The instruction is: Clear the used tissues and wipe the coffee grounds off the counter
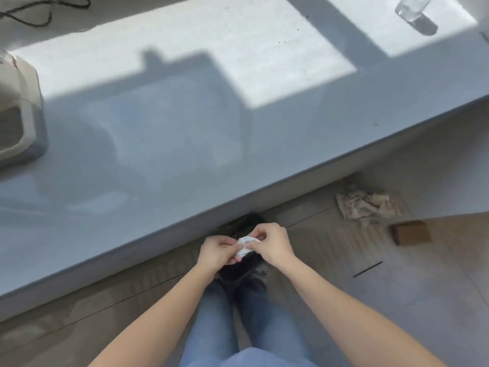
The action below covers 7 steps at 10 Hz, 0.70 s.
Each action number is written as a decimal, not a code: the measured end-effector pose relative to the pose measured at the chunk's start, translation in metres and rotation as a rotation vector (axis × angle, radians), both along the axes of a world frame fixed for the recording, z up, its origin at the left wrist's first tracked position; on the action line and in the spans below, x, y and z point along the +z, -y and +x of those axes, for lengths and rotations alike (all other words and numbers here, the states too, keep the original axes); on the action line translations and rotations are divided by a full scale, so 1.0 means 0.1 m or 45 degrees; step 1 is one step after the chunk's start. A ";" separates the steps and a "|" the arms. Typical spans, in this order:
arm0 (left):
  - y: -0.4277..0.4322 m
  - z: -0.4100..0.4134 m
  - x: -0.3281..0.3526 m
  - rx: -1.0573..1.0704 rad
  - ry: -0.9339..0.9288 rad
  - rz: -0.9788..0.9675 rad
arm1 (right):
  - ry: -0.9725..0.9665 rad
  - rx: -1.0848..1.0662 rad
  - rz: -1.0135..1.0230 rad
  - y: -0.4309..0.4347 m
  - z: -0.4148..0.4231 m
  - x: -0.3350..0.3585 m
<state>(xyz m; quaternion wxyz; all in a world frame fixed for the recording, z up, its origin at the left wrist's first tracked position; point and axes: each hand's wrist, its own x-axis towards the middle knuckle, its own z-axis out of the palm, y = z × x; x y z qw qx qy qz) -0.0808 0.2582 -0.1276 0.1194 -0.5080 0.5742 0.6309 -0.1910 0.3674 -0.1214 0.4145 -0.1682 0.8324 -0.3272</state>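
Both hands meet below the front edge of the grey counter (185, 133), over a dark bin (238, 271) on the floor. My left hand (219, 251) and my right hand (272, 243) pinch a small crumpled white tissue (244, 246) between their fingertips. A few dark specks of coffee grounds (281, 41) dot the sunlit far part of the counter. A crumpled beige tissue (366, 206) lies on the floor to the right.
A beige appliance (18, 109) stands at the counter's left edge. A clear glass (411, 7) sits at the far right, a dark cord (45, 9) at the far left. A brown block (410, 232) and a thin dark stick (367, 269) lie on the floor.
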 end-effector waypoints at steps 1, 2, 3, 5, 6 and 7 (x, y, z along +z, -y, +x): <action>-0.07 0.05 -0.37 0.045 0.080 0.115 | 0.092 -0.127 0.087 -0.06 0.09 -0.44; -0.12 0.12 -0.74 0.093 0.190 0.117 | 0.209 -0.232 0.104 -0.07 0.20 -0.87; -0.11 0.15 -1.07 0.124 0.284 0.124 | 0.394 -0.380 0.119 -0.09 0.29 -1.23; -0.09 0.07 -1.54 0.005 0.447 0.265 | 0.580 -0.544 0.218 -0.12 0.31 -1.69; -0.05 0.05 -1.74 -0.217 0.575 0.118 | 0.563 -0.554 0.252 -0.16 0.27 -1.82; -0.03 0.12 -1.70 -0.298 0.514 0.119 | 0.524 -0.577 0.245 -0.22 0.32 -1.81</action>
